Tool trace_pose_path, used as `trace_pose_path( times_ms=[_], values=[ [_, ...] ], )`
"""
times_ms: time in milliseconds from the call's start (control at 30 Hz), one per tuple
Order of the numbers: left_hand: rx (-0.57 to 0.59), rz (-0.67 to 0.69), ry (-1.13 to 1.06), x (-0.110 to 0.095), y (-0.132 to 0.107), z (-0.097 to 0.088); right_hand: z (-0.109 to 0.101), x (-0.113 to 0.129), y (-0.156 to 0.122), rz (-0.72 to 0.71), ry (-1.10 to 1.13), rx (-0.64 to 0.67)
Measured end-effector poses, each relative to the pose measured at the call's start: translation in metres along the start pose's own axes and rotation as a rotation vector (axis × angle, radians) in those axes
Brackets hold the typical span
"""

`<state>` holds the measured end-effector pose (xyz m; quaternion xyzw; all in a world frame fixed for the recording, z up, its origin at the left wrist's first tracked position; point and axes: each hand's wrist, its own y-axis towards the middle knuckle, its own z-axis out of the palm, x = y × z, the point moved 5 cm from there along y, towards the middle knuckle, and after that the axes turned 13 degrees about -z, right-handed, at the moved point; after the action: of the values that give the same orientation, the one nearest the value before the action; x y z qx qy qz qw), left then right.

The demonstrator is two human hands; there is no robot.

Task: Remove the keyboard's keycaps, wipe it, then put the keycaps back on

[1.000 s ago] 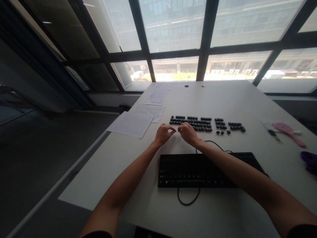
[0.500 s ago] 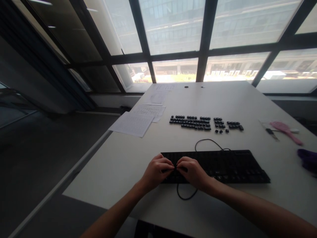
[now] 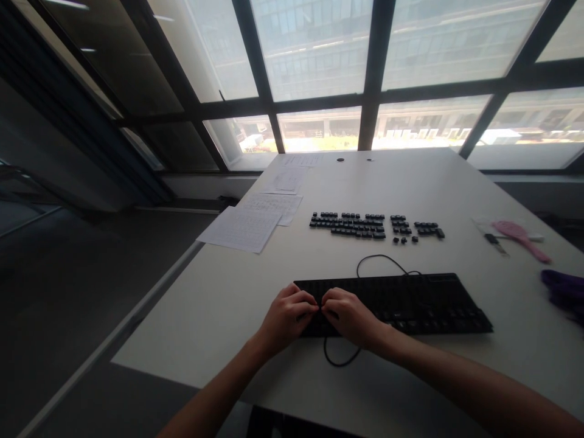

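Observation:
A black keyboard (image 3: pixel 410 298) lies on the white table, many of its keycaps off and a few still along its near edge. Over its left part my left hand (image 3: pixel 292 310) is closed in a pinch. My right hand (image 3: pixel 349 313) pinches right beside it, the fingertips of both hands nearly meeting. Whatever is between the fingers is too small and dark to make out. Beyond the keyboard, loose black keycaps (image 3: pixel 360 226) stand in rows and small groups. The keyboard's cable (image 3: pixel 381 255) loops out behind it, and a black loop of cable also shows at its near side.
Printed sheets of paper (image 3: pixel 241 228) lie along the table's left edge. To the right are a pink hairbrush (image 3: pixel 522 237), a small black-and-metal tool (image 3: pixel 495 242) and a purple cloth-like item (image 3: pixel 563 289). Windows stand behind the table's far edge.
The view has shifted slightly, so everything sits a little further left. Both hands stay pinched at the same spot on the keyboard, their fingertips a touch closer together.

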<state>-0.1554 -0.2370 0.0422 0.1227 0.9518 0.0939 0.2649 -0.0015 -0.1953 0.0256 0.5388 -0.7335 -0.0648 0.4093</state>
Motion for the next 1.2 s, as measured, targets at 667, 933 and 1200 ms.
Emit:
trace_pose_path(
  times_ms=[667, 933, 1200],
  values=[
    [0.041, -0.077, -0.116, 0.003, 0.020, -0.001, -0.015, 0.009, 0.003, -0.003, -0.105, 0.104],
    [-0.163, -0.171, 0.073, 0.056, 0.162, 0.013, -0.080, -0.108, 0.058, 0.310, -0.464, -0.039],
    [-0.156, -0.125, 0.189, 0.057, 0.222, 0.050, -0.080, -0.168, 0.093, 0.334, -0.597, 0.071]
  ],
)
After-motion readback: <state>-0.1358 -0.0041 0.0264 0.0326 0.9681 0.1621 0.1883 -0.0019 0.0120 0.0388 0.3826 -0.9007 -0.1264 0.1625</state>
